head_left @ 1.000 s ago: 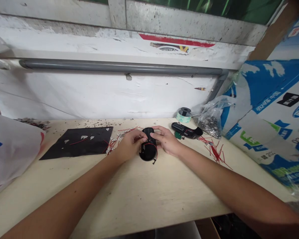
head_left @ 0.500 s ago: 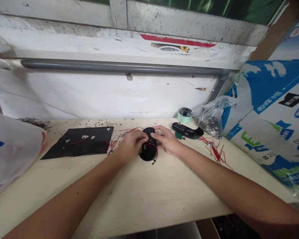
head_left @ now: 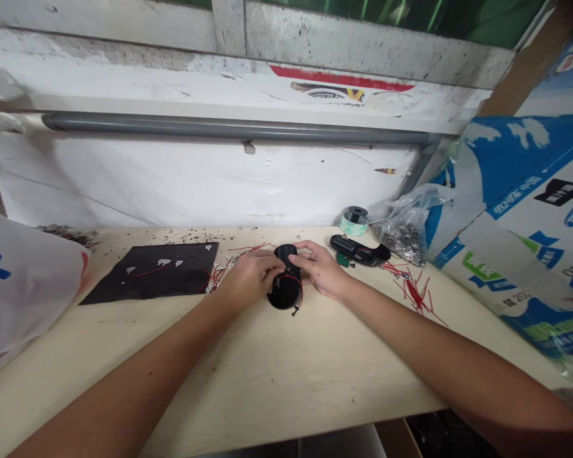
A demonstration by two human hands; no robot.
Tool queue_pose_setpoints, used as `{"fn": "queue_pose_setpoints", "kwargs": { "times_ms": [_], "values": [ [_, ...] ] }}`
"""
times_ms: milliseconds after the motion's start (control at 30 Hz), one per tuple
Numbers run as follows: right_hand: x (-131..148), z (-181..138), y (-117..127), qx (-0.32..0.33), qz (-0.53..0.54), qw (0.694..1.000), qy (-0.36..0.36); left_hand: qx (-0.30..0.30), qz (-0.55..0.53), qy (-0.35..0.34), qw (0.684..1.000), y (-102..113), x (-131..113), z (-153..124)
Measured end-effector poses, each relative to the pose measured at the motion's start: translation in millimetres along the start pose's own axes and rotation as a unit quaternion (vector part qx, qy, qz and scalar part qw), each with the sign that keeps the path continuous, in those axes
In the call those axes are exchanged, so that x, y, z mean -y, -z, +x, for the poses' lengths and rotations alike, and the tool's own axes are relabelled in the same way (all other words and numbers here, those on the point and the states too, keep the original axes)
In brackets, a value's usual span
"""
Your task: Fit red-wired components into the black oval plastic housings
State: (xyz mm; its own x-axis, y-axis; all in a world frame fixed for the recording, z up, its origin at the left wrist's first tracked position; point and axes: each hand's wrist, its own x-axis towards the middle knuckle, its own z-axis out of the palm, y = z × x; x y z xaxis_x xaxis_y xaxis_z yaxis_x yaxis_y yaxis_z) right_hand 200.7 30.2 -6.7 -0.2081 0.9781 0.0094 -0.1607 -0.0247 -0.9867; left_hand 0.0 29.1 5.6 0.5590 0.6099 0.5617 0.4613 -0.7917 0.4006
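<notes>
A black plastic housing (head_left: pixel 286 294) with a round open end faces me at the middle of the table. My right hand (head_left: pixel 319 268) grips its right side, thumb on top and fingers behind. From the left, my left hand (head_left: pixel 254 275) pinches at the housing's inside; whatever sits between its fingertips is too small to make out. A thin red wire (head_left: pixel 300 286) curves around the housing, and a small dark metal end (head_left: pixel 295 312) hangs from it at the lower right. A second black housing (head_left: pixel 360 250) with a green circuit board (head_left: pixel 342 259) lies to the right.
At left are a black sheet (head_left: pixel 148 272) bearing small metal tabs, and a white plastic bag (head_left: pixel 23 292). Red wires (head_left: pixel 416 294) lie at right, near a clear bag of metal parts (head_left: pixel 403 232) and a tape roll (head_left: pixel 354 221). A blue-white carton (head_left: pixel 520 222) borders the right side.
My left fingers have shifted slightly at the housing, leaving more of its round opening showing. My right hand and the housing stay nearly in place.
</notes>
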Motion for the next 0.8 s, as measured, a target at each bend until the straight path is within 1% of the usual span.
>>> {"fn": "queue_pose_setpoints", "kwargs": {
  "times_ms": [167, 433, 500, 567, 633, 800],
  "values": [
    [0.4, -0.1, -0.3, -0.001, 0.000, 1.000, -0.003, 0.019, -0.011, -0.016, 1.000, 3.8, 0.4, 2.1],
    [-1.6, -0.9, -2.2, -0.011, 0.002, 1.000, 0.008, 0.057, 0.028, -0.015, 0.998, 8.5, -2.6, 7.8],
    [-1.6, -1.1, -2.6, -0.009, 0.003, 1.000, 0.009, 0.042, 0.022, 0.001, 0.999, 7.2, -4.1, 7.4],
    [-1.5, -1.2, -2.8, -0.007, 0.001, 1.000, 0.011, 0.013, 0.000, 0.044, 0.999, 5.6, -5.0, 6.1],
    [-1.3, -1.0, -2.8, -0.008, -0.001, 1.000, 0.010, 0.000, -0.025, 0.080, 0.997, 4.9, -5.2, 4.6],
    [0.0, -0.5, -2.5, -0.006, 0.004, 1.000, 0.004, 0.023, -0.040, 0.080, 0.996, 6.3, -3.7, 3.5]
  ]
}}
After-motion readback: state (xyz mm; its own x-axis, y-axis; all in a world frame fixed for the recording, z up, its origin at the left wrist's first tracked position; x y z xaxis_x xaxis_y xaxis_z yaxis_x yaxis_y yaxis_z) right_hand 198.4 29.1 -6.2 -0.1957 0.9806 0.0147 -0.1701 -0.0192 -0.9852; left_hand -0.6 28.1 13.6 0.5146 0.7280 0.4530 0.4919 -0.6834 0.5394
